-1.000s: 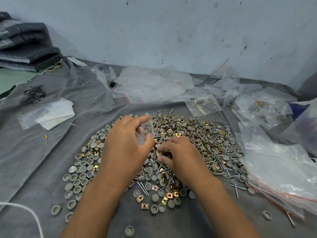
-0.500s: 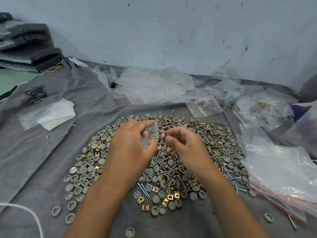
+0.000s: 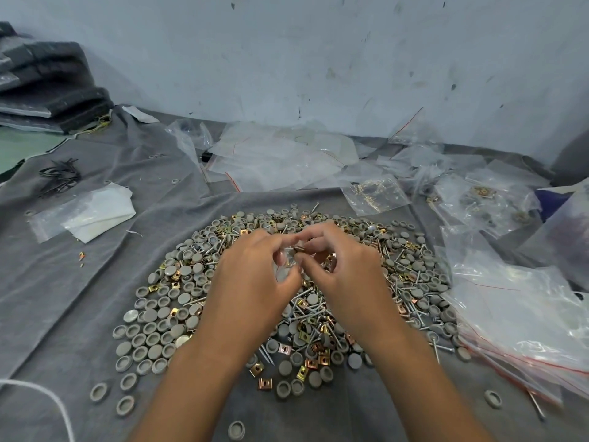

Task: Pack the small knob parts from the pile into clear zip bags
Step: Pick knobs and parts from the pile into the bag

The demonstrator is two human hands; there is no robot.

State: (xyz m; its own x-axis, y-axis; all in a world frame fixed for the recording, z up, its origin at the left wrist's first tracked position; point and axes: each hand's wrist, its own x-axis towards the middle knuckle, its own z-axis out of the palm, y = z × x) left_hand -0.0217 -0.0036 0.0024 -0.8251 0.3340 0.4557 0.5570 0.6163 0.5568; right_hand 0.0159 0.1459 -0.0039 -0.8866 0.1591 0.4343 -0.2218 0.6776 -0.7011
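Frame centre: my left hand [image 3: 251,279] pinches small zip bag [image 3: 284,266] open; right hand [image 3: 338,266] pinches part at its mouth. Loading step; next, drop it in.

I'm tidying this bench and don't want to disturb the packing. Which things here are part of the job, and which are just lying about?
In use:
- left hand gripping a small clear zip bag
- right hand pinching a small part at the bag's mouth
- pile of parts
- stack of clear bags

Lying about:
- black ties
- folded dark fabric
- white cord
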